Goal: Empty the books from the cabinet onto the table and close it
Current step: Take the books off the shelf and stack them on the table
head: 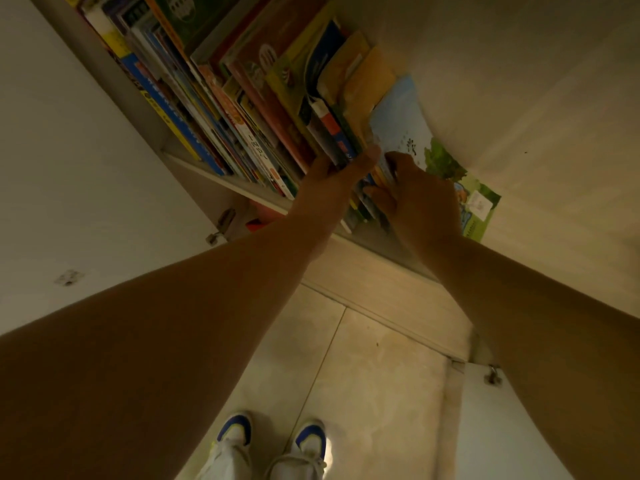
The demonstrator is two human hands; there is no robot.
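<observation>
Pale open cabinet [194, 168], its shelf packed with a row of upright colourful books [221, 109]. Both hands are at the row's right end. Left hand [325, 188]: grip curled round a clutch of thin books [332, 133], thumb across their spines. Right hand [419, 199], just right of it, fingers curled over the lower edges of neighbouring books, beside a large blue-and-green picture book [429, 143] leaning against the cabinet's right wall. White-and-blue shoes [270, 445] on the tiled floor [374, 375] below the shelf.
</observation>
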